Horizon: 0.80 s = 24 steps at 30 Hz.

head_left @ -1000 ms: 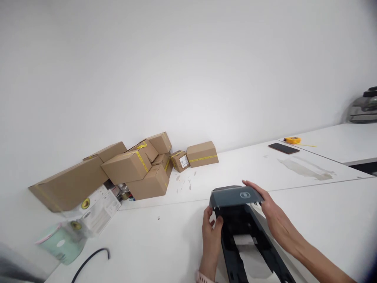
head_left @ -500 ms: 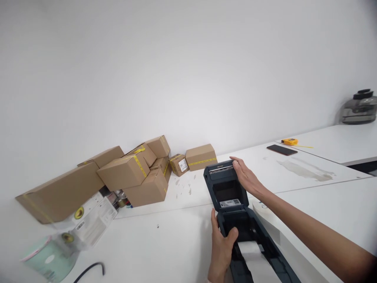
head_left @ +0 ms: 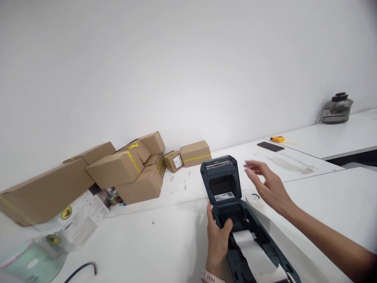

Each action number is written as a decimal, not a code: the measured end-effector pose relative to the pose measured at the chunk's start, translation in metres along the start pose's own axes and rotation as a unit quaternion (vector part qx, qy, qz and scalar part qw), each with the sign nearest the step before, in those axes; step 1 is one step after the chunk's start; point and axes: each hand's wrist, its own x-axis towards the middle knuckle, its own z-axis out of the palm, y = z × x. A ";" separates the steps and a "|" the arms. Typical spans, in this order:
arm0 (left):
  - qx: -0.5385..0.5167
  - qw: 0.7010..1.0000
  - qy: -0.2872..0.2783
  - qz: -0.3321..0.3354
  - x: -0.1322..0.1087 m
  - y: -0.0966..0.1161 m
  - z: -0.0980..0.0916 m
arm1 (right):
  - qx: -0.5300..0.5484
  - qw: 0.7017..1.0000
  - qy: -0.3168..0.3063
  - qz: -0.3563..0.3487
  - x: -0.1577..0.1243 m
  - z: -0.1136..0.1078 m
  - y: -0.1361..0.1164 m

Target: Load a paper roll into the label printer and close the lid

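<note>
A dark blue label printer (head_left: 265, 251) stands with its lid (head_left: 222, 181) raised. My left hand (head_left: 217, 237) grips the printer's left side near the hinge, its thumb over the inner edge. White label paper (head_left: 250, 251) runs along the inside of the body. To the right of the lid, my right hand (head_left: 266, 184) is in the air with fingers apart, touching nothing. Behind the printer, a roll of white paper (head_left: 255, 199) lies on the table, and a strip trails from it toward me.
Several cardboard boxes (head_left: 118, 169) are piled at the left against the wall. Nearer are a mint-green container (head_left: 38, 261) and a black cable (head_left: 81, 269). A phone (head_left: 270, 146), a yellow tape measure (head_left: 277, 139) and a dark clear jug (head_left: 336, 110) stand at the right.
My right hand has let go of the lid and moved right, away from it. The lid stays up. My left hand keeps its grip, and the view has turned slightly right.
</note>
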 end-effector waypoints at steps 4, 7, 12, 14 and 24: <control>-0.002 1.000 0.005 0.017 0.000 0.000 0.001 | -0.043 0.965 -0.222 -0.133 -0.045 0.000 0.005; -0.003 1.000 0.017 0.011 0.002 -0.002 0.002 | -0.126 0.890 -0.382 -0.217 -0.060 0.019 0.017; 0.004 1.000 0.019 0.009 0.004 -0.007 0.001 | -0.242 0.812 -0.454 -0.276 -0.064 0.053 0.037; 0.009 1.000 0.018 0.003 0.005 -0.008 0.000 | -0.272 0.786 -0.479 -0.281 -0.062 0.057 0.039; 0.012 1.000 0.026 -0.007 0.006 -0.008 0.001 | -0.164 0.772 -0.575 -0.215 -0.038 0.038 0.013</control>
